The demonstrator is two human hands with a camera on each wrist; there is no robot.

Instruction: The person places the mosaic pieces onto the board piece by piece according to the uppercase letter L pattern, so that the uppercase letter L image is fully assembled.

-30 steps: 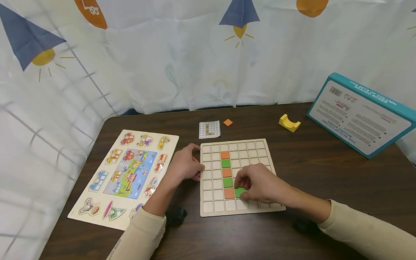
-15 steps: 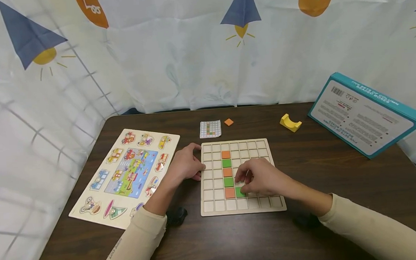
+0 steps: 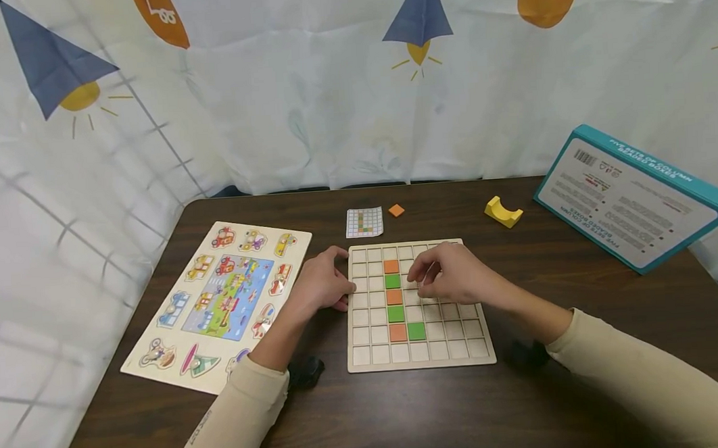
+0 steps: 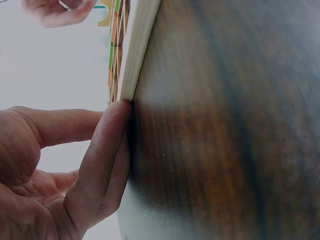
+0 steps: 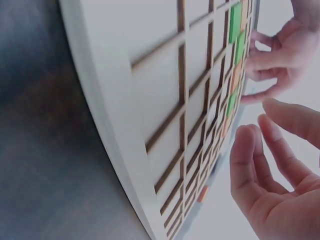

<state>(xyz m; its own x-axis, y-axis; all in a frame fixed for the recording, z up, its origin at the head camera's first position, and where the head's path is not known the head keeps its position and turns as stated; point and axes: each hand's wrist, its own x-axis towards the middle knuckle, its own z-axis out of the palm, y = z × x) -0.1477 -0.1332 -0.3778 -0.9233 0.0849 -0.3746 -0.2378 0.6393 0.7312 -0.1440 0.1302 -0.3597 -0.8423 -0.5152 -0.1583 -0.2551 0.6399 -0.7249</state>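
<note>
A wooden grid board (image 3: 457, 348) lies on the table. One of its columns holds alternating orange tiles (image 3: 394, 296) and green tiles (image 3: 395, 314), and a further green tile (image 3: 416, 331) sits beside the lowest orange one. My left hand (image 3: 322, 281) touches the board's left edge; in the left wrist view a fingertip (image 4: 120, 111) presses against its side. Over the right part of the board hovers my right hand (image 3: 449, 273), fingers loosely bent. The right wrist view shows a gap between its thumb and fingers, with nothing held.
Behind the board lie a small pattern card (image 3: 364, 222) and a loose orange tile (image 3: 397, 210). A yellow curved block (image 3: 503, 212) and a teal-edged box (image 3: 632, 196) are to the right. A vehicle puzzle board (image 3: 177, 357) lies at left.
My right hand has let go of the green tile beside the lowest orange one and moved up and away across the board. My left hand has stayed at the board's edge.
</note>
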